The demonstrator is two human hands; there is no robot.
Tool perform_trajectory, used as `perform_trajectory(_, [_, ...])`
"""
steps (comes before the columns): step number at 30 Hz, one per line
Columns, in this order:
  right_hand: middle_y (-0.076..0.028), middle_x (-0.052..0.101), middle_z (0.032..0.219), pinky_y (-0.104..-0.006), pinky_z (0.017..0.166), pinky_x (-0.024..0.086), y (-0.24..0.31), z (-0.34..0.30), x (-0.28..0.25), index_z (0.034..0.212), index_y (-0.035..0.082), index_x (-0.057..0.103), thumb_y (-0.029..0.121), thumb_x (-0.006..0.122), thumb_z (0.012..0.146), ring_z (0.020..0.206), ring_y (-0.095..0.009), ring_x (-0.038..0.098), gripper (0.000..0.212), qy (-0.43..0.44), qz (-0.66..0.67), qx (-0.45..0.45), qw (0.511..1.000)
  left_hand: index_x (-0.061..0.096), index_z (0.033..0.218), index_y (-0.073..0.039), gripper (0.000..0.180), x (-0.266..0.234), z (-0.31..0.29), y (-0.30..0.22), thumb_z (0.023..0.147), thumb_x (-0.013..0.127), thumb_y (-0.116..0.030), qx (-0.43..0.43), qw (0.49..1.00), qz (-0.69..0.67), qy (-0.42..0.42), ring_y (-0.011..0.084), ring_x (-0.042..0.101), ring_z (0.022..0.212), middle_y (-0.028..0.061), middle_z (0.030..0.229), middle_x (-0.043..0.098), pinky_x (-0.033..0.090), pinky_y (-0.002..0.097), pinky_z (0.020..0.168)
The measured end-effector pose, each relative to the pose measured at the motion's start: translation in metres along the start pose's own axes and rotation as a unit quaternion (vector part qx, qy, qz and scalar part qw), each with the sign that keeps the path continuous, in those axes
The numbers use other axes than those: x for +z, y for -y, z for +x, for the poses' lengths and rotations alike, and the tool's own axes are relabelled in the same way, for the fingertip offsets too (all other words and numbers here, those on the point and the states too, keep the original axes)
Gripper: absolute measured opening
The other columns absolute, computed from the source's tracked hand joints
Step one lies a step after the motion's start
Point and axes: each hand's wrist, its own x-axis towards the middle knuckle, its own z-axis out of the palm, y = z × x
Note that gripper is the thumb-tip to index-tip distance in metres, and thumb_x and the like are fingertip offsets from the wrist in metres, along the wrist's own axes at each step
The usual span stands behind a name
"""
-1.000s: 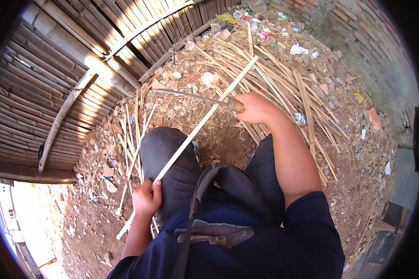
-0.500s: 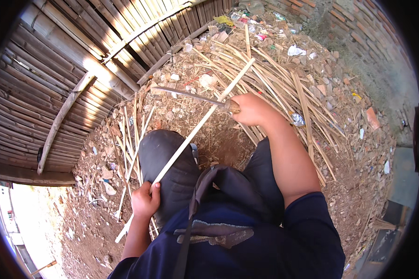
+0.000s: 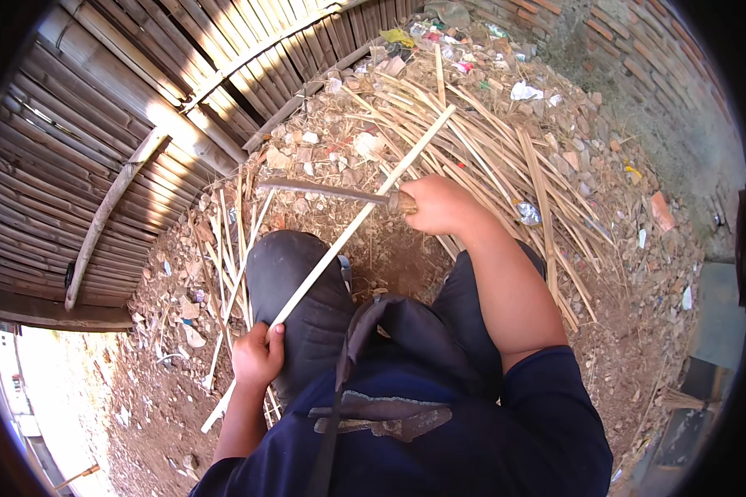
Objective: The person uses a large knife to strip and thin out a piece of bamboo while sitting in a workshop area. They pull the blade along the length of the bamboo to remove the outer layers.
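A long pale strip, seemingly split bamboo [image 3: 330,255], slants from beside my left hip up to the far right. Near its lower end my left hand [image 3: 258,354] is closed round it, thumb along the top. My right hand [image 3: 433,204] grips the wooden handle of a long-bladed knife [image 3: 323,190]. The blade points left and crosses the strip just beyond my knees. Whether the edge bites into the strip or only lies against it, I cannot tell.
A heap of split strips [image 3: 493,157] lies ahead to the right. More thin strips [image 3: 228,257] lie beside my left knee. Rubble and litter cover the dirt ground. A bamboo slat wall [image 3: 83,157] stands at left, a brick wall [image 3: 646,66] at far right.
My right hand has drawn the knife a little toward me along the strip, and the blade has turned to point more directly left. My left hand and the strip have hardly moved.
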Motion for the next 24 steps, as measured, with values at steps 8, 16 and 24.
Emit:
perform_trajectory(8, [-0.019, 0.072, 0.094, -0.0457, 0.080, 0.055, -0.040, 0.013, -0.007, 0.099, 0.003, 0.071, 0.024, 0.075, 0.078, 0.090, -0.037, 0.070, 0.030, -0.011, 0.090, 0.022, 0.996, 0.049, 0.066, -0.005, 0.047, 0.003, 0.002, 0.002, 0.098, 0.070, -0.033, -0.002, 0.999, -0.046, -0.001, 0.0413, 0.057, 0.049, 0.0179, 0.053, 0.053, 0.042, 0.0486, 0.049])
perform_trajectory(16, [-0.020, 0.072, 0.096, -0.0476, 0.083, 0.055, 0.013, -0.018, -0.003, 0.100, 0.009, 0.073, 0.021, 0.071, 0.080, 0.092, -0.037, 0.071, 0.024, 0.001, -0.035, -0.040, 0.999, 0.049, 0.066, -0.005, 0.047, 0.002, 0.000, 0.004, 0.099, 0.068, -0.032, -0.001, 1.000, -0.017, 0.004, 0.0409, 0.056, 0.049, 0.0176, 0.054, 0.053, 0.042, 0.0481, 0.048])
perform_trajectory(24, [-0.019, 0.073, 0.098, -0.0452, 0.083, 0.056, -0.039, 0.008, -0.015, 0.106, 0.005, 0.072, 0.020, 0.073, 0.081, 0.094, -0.035, 0.071, 0.030, -0.060, 0.053, 0.024, 0.996, 0.048, 0.067, -0.006, 0.047, 0.003, 0.000, 0.000, 0.099, 0.068, -0.033, 0.002, 1.000, -0.028, -0.007, 0.0412, 0.057, 0.049, 0.0175, 0.053, 0.053, 0.042, 0.0485, 0.048])
